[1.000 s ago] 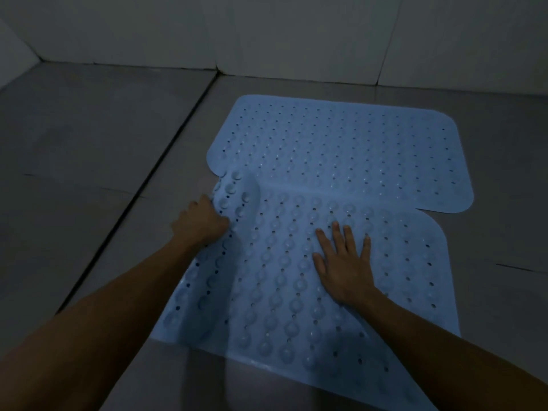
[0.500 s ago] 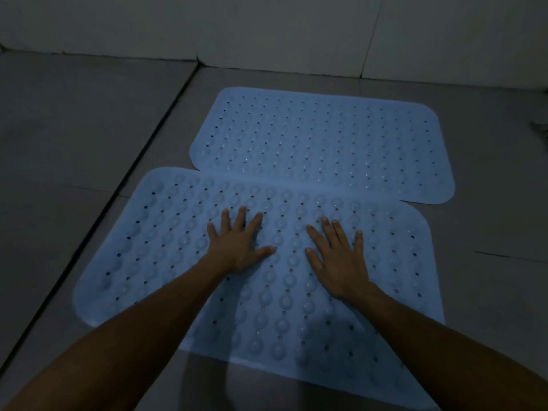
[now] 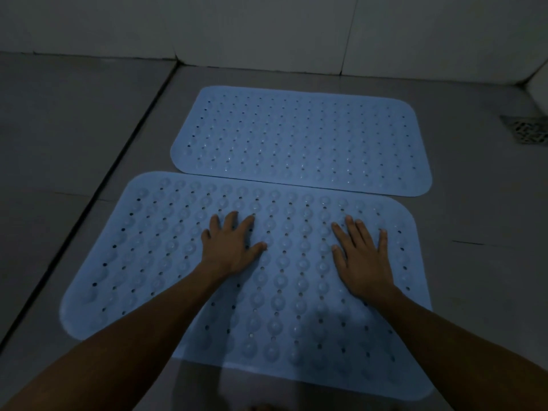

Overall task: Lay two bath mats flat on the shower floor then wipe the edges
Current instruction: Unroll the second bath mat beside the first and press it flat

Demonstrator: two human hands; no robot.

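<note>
Your left hand (image 3: 229, 250) and right hand (image 3: 362, 259) press flat, fingers (image 3: 246, 225) spread, gripping nothing, on the near light blue bumpy rubber mat (image 3: 166, 262) full of little holes. Just past your fingertips lies the far matching blue mat (image 3: 299, 137), flat on the grey tiled shower floor (image 3: 74, 137).

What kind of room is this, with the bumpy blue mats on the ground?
Most likely a shower or bathroom floor. Two light blue rubber bath mats with holes, the near one and the far one, lie on grey floor tiles, and a metal floor drain sits by the tiled wall.
</note>
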